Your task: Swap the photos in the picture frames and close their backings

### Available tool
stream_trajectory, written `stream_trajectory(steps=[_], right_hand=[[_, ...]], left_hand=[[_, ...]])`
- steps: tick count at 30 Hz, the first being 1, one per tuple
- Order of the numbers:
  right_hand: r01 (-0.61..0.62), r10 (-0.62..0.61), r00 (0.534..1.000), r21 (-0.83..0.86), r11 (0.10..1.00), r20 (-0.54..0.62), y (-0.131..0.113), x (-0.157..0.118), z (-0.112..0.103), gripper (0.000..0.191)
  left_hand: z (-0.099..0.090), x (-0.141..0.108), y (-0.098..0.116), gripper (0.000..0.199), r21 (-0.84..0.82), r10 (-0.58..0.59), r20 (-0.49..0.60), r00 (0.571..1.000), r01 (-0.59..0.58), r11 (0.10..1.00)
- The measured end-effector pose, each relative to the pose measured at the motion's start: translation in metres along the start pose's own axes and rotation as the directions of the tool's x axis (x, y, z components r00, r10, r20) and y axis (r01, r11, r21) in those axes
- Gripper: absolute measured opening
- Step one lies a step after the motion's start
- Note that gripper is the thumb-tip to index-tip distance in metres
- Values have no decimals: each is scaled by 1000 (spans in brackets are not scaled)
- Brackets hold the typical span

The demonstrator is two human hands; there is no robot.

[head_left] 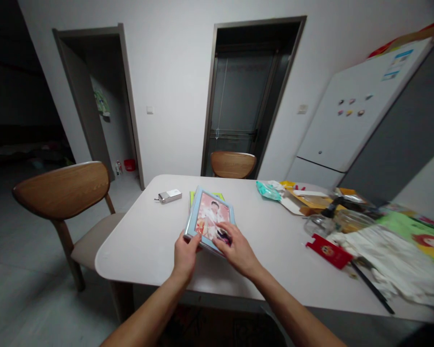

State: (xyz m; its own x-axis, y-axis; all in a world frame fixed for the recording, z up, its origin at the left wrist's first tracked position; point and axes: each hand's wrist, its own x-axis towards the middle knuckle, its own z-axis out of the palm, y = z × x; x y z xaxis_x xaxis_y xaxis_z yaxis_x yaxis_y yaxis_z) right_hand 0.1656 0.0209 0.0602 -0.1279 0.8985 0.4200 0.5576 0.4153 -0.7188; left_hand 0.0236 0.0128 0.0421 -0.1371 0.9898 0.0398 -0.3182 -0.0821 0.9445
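- A blue-bordered album (208, 217) is held above the near middle part of the table (141, 241), tilted, with a picture of a person on a pink ground facing up.
- The album's near left corner is grasped by the left hand (185, 253), with the thumb laid on top.
- The near right part of the album is touched by the fingers of the right hand (240, 248), which are spread over the picture; whether the edge is also gripped by that hand cannot be told.
- A green item (219, 196) is partly hidden behind the album, on its far side.
- On the left of the table, near its far edge, a small silver device (169, 195) is seen, well apart from both hands.
- On the far right, a teal packet (269, 191) is set just beside some cardboard (307, 202).
- Nearer on the right, a red envelope (329, 251), a white cloth (386, 255) and a black stick (374, 289) are crowded together.
- A chair (68, 193) is placed at the table's left side, another at its far side.
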Motion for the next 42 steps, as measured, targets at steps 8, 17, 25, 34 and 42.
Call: stream_trajectory(steps=[8,17,25,34,42], right_hand=[[-327,414,903,811,485,117,-34,-32,-36,45],[-462,508,824,816,348,250,5,-55,-26,41],[-538,511,795,771,342,328,18,-63,-23,32],[-570,590,795,503,650,137,46,-53,-11,42],[-326,324,944,-361,873,-70,73,-25,-2,30]], left_hand=[[-4,-79,29,45,419,480,634,606,-791,446],[-5,-95,-10,40,465,257,826,501,-865,191],[-14,-95,-6,56,572,-23,812,583,-788,228],[-44,-73,-10,76,785,-201,619,760,-590,188],[-45,-48,-8,78,792,-203,608,768,-569,221]])
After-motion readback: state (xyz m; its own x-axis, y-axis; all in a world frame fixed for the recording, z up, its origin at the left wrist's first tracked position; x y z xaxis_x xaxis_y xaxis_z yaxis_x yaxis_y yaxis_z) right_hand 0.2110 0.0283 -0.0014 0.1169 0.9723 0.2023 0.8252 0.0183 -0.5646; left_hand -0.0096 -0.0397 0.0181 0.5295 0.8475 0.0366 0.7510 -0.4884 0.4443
